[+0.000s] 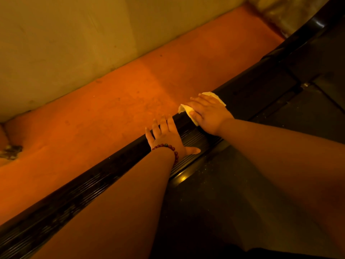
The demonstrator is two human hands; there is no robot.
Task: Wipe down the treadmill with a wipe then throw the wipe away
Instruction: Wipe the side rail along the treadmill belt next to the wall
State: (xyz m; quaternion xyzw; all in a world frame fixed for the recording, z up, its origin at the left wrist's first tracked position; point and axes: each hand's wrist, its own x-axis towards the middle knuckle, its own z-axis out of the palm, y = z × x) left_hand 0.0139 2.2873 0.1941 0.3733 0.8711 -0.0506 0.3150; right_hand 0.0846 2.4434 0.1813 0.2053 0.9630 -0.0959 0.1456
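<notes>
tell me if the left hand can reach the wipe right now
Probably yes: the left hand lies on the side rail close by, nothing between, though the right hand covers most of the wipe.

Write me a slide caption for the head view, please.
Right hand presses a wipe on the treadmill's side rail; left hand rests flat nearby.

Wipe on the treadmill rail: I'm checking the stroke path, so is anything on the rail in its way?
Toward the camera, yes: the left hand rests on the side rail close to the wipe under the right hand. Farther along, nothing visible lies on it.
</notes>
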